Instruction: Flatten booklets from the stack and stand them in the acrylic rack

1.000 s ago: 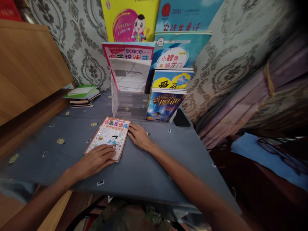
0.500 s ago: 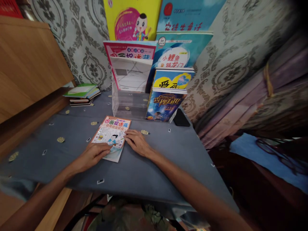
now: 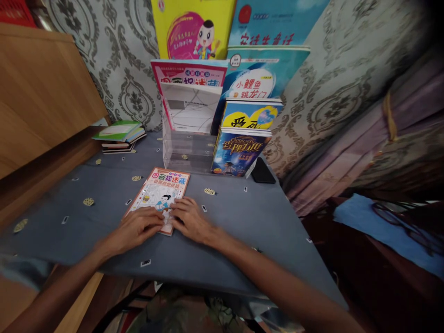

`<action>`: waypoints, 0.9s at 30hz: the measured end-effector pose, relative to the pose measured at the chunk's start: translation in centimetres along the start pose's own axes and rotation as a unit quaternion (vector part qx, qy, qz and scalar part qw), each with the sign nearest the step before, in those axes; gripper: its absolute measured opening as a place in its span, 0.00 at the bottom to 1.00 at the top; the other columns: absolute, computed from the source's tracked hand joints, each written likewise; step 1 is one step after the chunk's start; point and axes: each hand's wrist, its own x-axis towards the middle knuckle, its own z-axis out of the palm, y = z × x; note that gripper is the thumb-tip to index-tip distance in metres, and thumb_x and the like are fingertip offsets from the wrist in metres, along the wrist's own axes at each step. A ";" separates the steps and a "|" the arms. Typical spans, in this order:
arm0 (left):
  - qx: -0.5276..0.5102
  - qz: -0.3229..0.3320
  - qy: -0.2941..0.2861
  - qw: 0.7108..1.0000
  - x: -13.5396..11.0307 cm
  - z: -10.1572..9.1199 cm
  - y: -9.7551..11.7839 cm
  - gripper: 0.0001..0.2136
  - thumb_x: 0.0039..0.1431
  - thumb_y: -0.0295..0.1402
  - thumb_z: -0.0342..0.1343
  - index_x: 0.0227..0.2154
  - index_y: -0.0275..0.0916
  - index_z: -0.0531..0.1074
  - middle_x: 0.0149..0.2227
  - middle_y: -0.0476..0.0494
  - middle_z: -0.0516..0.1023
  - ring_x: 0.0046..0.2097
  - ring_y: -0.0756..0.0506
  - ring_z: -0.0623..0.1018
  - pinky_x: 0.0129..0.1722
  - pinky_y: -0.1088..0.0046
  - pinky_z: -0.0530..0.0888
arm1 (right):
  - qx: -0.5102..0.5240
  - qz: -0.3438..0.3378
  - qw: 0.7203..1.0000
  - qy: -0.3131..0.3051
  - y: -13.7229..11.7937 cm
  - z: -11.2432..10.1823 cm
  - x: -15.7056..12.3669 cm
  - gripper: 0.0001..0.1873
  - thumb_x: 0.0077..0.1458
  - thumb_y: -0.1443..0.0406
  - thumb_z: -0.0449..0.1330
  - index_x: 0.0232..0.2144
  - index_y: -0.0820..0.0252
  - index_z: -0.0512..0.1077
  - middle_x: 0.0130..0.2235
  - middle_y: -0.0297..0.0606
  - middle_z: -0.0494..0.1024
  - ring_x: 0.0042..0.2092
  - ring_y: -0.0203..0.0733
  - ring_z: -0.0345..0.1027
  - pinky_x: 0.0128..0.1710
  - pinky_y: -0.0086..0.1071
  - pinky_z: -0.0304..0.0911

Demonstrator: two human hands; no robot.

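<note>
A picture-puzzle book point(image 3: 163, 187) with an orange-bordered cover and colourful Chinese characters lies on the grey tablecloth point(image 3: 222, 249). My left hand point(image 3: 137, 227) rests over its lower left part, fingers stretched out across the cover. From the right side, my right hand point(image 3: 190, 221) reaches over the lower right edge, with its fingertips on the cover and spread somewhat apart. The two hands' fingertips nearly meet near the bottom of the book. Between them shows a small whitish patch point(image 3: 166, 216); I cannot tell whether it is loose or printed.
Behind the book stands a clear stepped rack point(image 3: 187, 162) holding several upright books, among them a dark blue one point(image 3: 236, 152). A black phone point(image 3: 262, 171) lies to its right. A small stack of books point(image 3: 121, 134) sits at the back left beside a wooden cabinet point(image 3: 48, 88).
My right hand has moved down and left, from the book's right edge onto its lower part. My left hand has shifted only slightly. The book stays in about the same place.
</note>
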 end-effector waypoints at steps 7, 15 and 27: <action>0.007 -0.015 0.040 0.999 0.5 0.5 -2.2 0.14 0.70 0.39 0.46 0.47 0.43 0.76 0.50 0.42 0.79 0.53 0.44 0.76 0.55 0.63 0.72 | -0.039 -0.080 0.996 -0.030 -2.3 0.6 -0.7 0.13 0.64 0.60 0.59 0.45 0.63 0.76 0.51 0.47 0.79 0.58 0.47 0.67 0.60 0.41 0.61; 0.137 -0.104 0.075 0.982 2.3 1.0 -7.5 0.24 0.70 0.43 0.41 0.61 0.36 0.66 0.64 0.34 0.67 0.65 0.38 0.66 0.64 0.53 0.63 | -0.023 -0.110 0.993 -0.021 -2.4 1.0 -0.8 0.12 0.66 0.60 0.57 0.43 0.60 0.77 0.49 0.44 0.80 0.54 0.44 0.69 0.56 0.38 0.64; 0.124 -0.164 0.149 0.967 3.2 3.8 -6.9 0.24 0.69 0.41 0.42 0.62 0.36 0.61 0.65 0.33 0.63 0.67 0.37 0.64 0.64 0.55 0.65 | -0.003 -0.055 0.998 -0.026 -1.7 -1.2 -0.7 0.13 0.67 0.64 0.56 0.31 0.61 0.76 0.34 0.39 0.80 0.40 0.41 0.71 0.47 0.34 0.65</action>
